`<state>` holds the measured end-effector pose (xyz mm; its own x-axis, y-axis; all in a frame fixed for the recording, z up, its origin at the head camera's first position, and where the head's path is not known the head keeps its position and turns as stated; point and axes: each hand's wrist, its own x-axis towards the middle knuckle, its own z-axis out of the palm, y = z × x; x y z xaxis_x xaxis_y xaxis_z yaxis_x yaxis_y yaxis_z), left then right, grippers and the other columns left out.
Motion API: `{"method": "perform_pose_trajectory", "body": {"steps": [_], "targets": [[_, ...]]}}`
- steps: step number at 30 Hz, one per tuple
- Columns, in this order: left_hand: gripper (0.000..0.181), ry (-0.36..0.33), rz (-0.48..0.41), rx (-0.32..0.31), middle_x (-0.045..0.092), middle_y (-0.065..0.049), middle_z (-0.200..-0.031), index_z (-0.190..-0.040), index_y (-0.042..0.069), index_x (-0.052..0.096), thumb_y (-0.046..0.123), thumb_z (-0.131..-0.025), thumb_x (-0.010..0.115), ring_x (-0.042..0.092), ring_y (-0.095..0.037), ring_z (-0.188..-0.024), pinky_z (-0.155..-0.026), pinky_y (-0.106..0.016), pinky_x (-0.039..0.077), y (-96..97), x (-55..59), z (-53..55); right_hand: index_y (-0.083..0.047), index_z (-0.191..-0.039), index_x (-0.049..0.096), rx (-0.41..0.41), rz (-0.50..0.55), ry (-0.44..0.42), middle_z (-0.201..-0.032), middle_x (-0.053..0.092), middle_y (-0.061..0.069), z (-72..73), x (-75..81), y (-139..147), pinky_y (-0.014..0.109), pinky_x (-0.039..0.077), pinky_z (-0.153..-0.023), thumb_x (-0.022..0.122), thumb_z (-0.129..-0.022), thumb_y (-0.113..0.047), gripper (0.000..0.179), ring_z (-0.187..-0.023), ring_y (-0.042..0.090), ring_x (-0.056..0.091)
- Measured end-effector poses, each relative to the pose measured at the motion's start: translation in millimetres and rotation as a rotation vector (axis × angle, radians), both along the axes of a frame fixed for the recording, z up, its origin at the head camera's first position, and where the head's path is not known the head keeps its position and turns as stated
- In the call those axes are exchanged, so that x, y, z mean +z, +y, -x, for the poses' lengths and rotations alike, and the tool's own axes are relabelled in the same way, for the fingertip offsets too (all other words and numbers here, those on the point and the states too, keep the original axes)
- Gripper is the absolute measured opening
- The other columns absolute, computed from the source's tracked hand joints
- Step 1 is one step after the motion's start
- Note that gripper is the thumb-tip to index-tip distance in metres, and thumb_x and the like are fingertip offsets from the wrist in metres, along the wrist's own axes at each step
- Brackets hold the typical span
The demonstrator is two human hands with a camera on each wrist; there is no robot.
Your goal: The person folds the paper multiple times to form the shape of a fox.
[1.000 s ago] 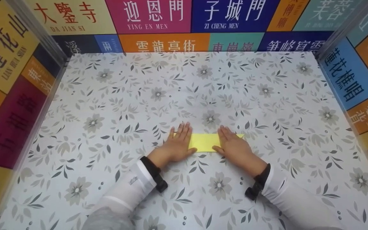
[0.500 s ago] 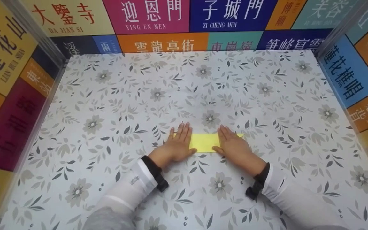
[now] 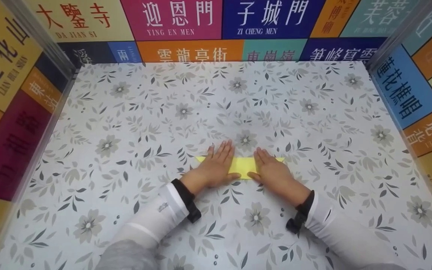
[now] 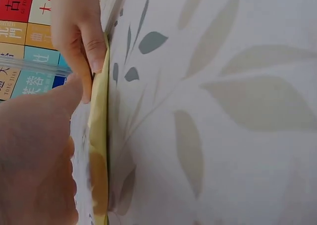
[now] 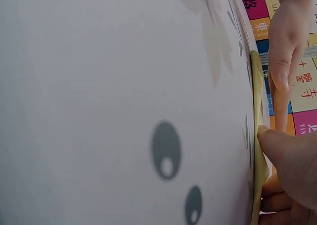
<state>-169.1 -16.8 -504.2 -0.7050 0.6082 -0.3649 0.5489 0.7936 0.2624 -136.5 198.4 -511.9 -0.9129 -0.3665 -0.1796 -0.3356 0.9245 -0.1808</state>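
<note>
A folded strip of yellow paper [image 3: 243,168] lies flat on the table, longer sideways, with a pointed corner showing at each end. My left hand [image 3: 216,168] rests on its left part, fingers straight and pointing away, thumb along the near edge. On the right part lies my right hand [image 3: 275,171], also with straight fingers, its thumb at the near edge. A short bare stretch of paper shows between the two thumbs. In the left wrist view the paper [image 4: 99,121] appears edge-on as a thin folded layer; the right wrist view shows the same low edge [image 5: 257,101].
A white cloth [image 3: 156,123] with grey flowers and leaves covers the table. Colourful panels with large Chinese characters stand along the back [image 3: 180,22], the left [image 3: 9,146] and the right [image 3: 407,90]. Dark straps [image 3: 186,198] with small cameras sit on both wrists.
My left hand has slid to the right along the paper, toward the right hand, uncovering the paper's left pointed corner. The right hand stays nearly in place.
</note>
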Motion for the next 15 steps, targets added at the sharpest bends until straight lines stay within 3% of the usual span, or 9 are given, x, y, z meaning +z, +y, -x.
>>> {"method": "perform_pose_trajectory", "body": {"steps": [5,15], "targets": [[0.097,0.086,0.055,-0.029,-0.008,-0.014,-0.162,-0.154,0.001,0.001,0.068,-0.093,0.036,-0.006,-0.029,-0.150,-0.121,-0.051,-0.002,-0.9,-10.3,1.1,0.011,-0.143,0.036,0.027,-0.004,0.043,-0.151,0.034,0.027,-2.0,-2.1,-1.1,0.050,0.041,-0.107,0.055,-0.095,-0.044,0.075,-0.139,0.040,0.036],[0.097,0.082,0.044,-0.011,-0.011,-0.013,-0.162,-0.155,0.003,-0.001,0.068,-0.093,0.035,-0.009,-0.028,-0.150,-0.121,-0.052,-0.005,-0.3,-15.7,1.0,0.011,-0.143,0.036,0.033,0.001,0.059,-0.150,0.034,0.027,-0.7,-0.4,1.4,0.051,0.041,-0.107,0.055,-0.096,-0.044,0.075,-0.139,0.040,0.036]]}}
